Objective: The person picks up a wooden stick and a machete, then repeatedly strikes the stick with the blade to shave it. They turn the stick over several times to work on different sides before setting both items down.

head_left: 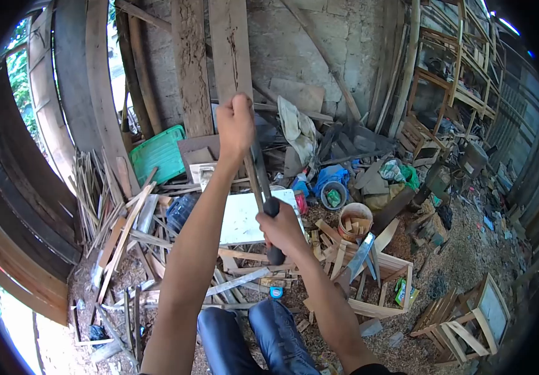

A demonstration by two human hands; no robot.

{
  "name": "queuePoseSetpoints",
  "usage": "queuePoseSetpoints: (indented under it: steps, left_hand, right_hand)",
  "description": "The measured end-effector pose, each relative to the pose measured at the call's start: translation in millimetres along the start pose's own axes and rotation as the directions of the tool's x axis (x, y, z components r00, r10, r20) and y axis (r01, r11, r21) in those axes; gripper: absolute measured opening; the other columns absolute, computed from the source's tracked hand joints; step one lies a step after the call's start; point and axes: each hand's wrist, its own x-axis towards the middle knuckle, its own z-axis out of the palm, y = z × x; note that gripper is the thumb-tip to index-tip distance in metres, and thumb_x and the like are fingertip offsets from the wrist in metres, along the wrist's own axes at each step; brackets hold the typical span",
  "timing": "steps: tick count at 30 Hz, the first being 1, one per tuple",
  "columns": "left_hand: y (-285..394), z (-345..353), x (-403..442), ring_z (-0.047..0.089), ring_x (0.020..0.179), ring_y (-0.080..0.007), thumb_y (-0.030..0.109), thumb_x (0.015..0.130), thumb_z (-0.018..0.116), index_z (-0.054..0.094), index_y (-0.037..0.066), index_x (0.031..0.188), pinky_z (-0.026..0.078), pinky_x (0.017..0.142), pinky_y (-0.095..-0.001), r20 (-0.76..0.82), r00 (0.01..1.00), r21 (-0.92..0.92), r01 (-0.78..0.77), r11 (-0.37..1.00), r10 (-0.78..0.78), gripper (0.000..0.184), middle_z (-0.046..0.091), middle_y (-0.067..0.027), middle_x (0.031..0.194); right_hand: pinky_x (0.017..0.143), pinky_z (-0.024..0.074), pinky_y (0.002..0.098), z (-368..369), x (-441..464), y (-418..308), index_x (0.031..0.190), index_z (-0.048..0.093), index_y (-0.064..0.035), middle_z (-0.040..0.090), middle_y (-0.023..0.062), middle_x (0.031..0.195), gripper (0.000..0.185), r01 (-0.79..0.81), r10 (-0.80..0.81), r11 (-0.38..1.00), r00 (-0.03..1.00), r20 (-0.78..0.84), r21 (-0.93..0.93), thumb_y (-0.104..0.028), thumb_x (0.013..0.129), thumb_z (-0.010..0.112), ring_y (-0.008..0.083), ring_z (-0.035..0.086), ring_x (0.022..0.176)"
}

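Observation:
My left hand (237, 128), raised in front of the wall boards, is closed in a fist around the upper end of a long narrow tool. My right hand (280, 230) grips its black handle (272, 206) lower down, and a second black end shows beneath the fingers. Between the hands, a dark shaft (262, 172) and a brown edge run at a slant; the exact kind of tool is unclear. Behind and below it lies a white board (239, 219). A handsaw with a pale blade (362, 255) leans by the wooden frame (379, 307), right of my right forearm.
Wood scraps and shavings cover the ground. A bucket (355, 223) with wood pieces stands right of the white board. A blue tape measure (275, 292) lies before my knees. A green crate (158, 153) leans at the back left; a small wooden stool-like frame (469, 322) lies right.

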Motion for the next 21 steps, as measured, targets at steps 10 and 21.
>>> queuePoseSetpoints:
  steps: [10, 21]
  left_hand:
    - [-17, -6, 12, 0.035, 0.044, -0.0055, 0.022, 0.089, 0.04, 0.043, 0.006, 0.064, 0.027, 0.039, -0.0245, -0.079, 0.983, 0.18, -0.15, 0.972, 0.166, 0.03, 0.038, 0.0033, 0.052]
    - [4, -10, 5, 0.03, 0.041, -0.0065, 0.021, 0.088, 0.04, 0.04, 0.008, 0.062, 0.021, 0.038, -0.0243, 0.019, 0.999, -0.1, 0.04, 0.994, -0.038, 0.029, 0.033, 0.0029, 0.051]
  right_hand:
    - [0.046, 0.0465, 0.0372, 5, 25, 39, 0.08, 0.055, 0.0036, 0.058, 0.0156, 0.062, 0.018, -0.121, 0.119, 0.972, 0.993, -0.02, -0.199, -0.014, 0.076, 0.059, 0.0271, 0.058, 0.049]
    - [0.037, 0.04, 0.0337, -9, 16, 64, 0.073, 0.051, 0.002, 0.052, 0.0095, 0.053, 0.015, -0.244, 0.248, 0.966, 0.968, 0.044, -0.09, -0.01, 0.074, 0.06, 0.0187, 0.051, 0.039]
